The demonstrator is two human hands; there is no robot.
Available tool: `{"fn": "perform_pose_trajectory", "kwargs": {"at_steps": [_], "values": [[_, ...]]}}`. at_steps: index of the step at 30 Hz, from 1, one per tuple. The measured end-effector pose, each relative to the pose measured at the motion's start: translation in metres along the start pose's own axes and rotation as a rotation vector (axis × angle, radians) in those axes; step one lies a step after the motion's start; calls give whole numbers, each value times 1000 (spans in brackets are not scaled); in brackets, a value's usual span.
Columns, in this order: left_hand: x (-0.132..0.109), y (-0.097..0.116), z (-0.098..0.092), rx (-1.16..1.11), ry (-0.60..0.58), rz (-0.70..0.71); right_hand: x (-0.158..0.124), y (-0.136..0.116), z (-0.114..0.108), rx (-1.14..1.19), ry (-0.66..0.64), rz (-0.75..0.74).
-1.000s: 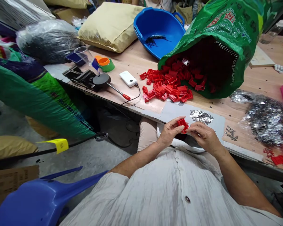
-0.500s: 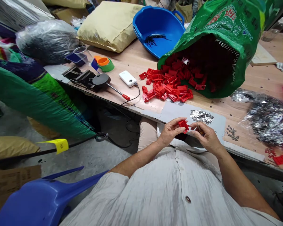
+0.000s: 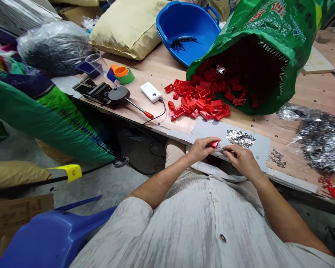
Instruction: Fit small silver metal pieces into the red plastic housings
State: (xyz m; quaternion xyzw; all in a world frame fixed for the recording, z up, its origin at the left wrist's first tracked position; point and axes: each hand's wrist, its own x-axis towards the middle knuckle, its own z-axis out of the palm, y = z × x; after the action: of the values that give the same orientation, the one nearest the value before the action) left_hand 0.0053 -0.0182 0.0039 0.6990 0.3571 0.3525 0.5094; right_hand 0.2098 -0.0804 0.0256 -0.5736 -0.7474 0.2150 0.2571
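Head view | left grip [image 3: 202, 149]: closed on red plastic part [image 3: 214, 144], lower centre, above grey board [image 3: 203, 132] | right grip [image 3: 241, 160]: pinching small metal pin [image 3: 220, 149] against that part | just beyond: silver metal pieces [image 3: 240, 138], red parts heap [image 3: 197, 102]

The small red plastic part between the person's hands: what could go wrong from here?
The thin metal piece pinched by the right hand could slip and get lost among the loose silver metal pieces on the grey board. The small red plastic part in the left hand might also drop over the board's edge onto the person's lap.
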Motion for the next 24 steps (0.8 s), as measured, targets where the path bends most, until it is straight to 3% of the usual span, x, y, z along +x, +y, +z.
{"fn": "perform_pose_trajectory", "kwargs": {"at_steps": [11,24], "values": [[8,2,-11,127,-130,-3,7,4,6,-5,-50,-52],[9,1,-10,111,-130,-1,5,-11,13,-151,-26,19]]}}
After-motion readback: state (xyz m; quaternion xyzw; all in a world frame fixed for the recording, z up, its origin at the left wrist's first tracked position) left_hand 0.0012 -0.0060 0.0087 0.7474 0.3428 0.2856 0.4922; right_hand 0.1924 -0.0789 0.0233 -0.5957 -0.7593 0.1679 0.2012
